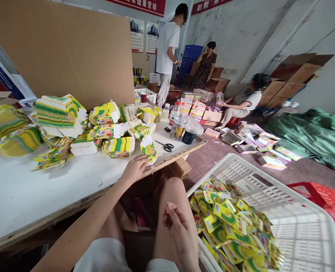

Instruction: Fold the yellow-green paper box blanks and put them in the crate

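My left hand reaches to the table's front edge, its fingers closed on a small yellow-green carton, flat and printed, at the end of the piles. Above my right thigh, my right hand is curled with thumb and fingertips pinched together; whatever is between them, if anything, is too small to make out. Stacks of flat yellow-green cartons lie across the white table. To my right, a white plastic basket holds many yellow-green packets. Black scissors rest just right of the left hand's carton.
Behind the scissors stand a clear jar, a dark cup and a bottle. A large cardboard sheet rises behind the stacks. A red stool is beyond the basket. Several people and pink boxes are farther back.
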### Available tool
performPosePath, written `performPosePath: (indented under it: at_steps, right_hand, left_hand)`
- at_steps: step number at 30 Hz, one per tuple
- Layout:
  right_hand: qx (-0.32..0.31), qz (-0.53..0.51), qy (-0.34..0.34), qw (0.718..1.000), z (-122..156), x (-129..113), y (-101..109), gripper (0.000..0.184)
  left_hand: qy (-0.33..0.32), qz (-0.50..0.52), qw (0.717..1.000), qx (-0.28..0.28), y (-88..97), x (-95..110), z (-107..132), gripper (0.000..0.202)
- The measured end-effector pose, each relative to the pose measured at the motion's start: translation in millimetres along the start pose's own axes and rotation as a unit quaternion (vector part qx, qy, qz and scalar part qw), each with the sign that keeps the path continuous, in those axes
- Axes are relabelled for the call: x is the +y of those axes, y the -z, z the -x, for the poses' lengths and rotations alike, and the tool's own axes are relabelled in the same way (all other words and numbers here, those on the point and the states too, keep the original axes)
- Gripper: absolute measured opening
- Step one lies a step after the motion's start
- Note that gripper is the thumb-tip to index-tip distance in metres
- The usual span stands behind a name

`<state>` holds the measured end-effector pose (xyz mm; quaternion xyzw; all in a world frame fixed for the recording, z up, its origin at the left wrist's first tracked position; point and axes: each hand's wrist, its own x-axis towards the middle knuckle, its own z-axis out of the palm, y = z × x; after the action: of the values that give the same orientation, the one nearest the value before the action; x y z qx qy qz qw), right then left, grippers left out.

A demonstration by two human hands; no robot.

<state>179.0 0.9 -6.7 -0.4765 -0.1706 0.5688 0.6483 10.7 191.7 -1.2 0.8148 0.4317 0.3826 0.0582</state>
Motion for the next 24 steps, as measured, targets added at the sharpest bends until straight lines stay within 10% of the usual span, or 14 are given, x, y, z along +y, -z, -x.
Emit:
performPosePath:
  at_steps: [9, 17, 24]
  right_hand:
    - [-0.010, -0.020, -0.044, 0.999, 5, 1, -12, 0.043]
    - [-0.053, -0.001, 0.011, 0.999, -1, -18, -31, 0.036]
    - [-0.092, 0.027, 0.002, 0.995, 0, -20, -25, 0.027]
  left_hand:
    - [-0.101, 0.012, 0.980, 0.173, 29.4, 30, 29, 0.031]
    - [-0.144, 0.114, 0.982, 0.036, 44.8, 89, 114, 0.066]
    - [0.003, 0.275, 0.961, 0.037, 44.6, 98, 134, 0.051]
